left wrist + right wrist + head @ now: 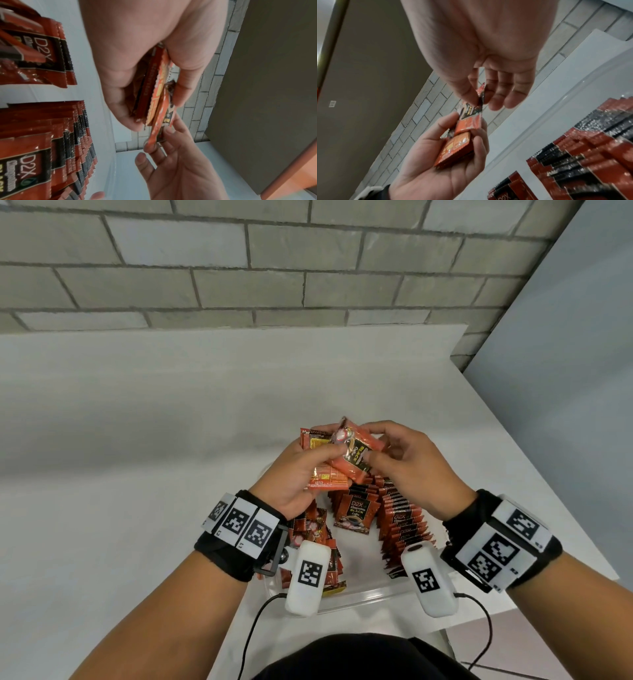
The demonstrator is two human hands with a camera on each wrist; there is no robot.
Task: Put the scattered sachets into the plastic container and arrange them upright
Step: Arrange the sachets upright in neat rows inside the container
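Both hands hover over the clear plastic container (359, 597). My left hand (325, 455) grips a small stack of orange-red sachets (323, 479), seen edge-on in the left wrist view (150, 88). My right hand (371, 460) pinches the top sachet (356, 451) between thumb and forefinger; this sachet (471, 115) still lies against the stack (455, 148). Inside the container, a long row of sachets (404, 525) stands upright on the right, another row (315, 529) stands on the left, and one sachet (356, 511) leans in the middle.
The container sits near the front right corner of a white table (137, 474). A grey brick wall (239, 268) rises behind the table. The table's right edge is close to the container.
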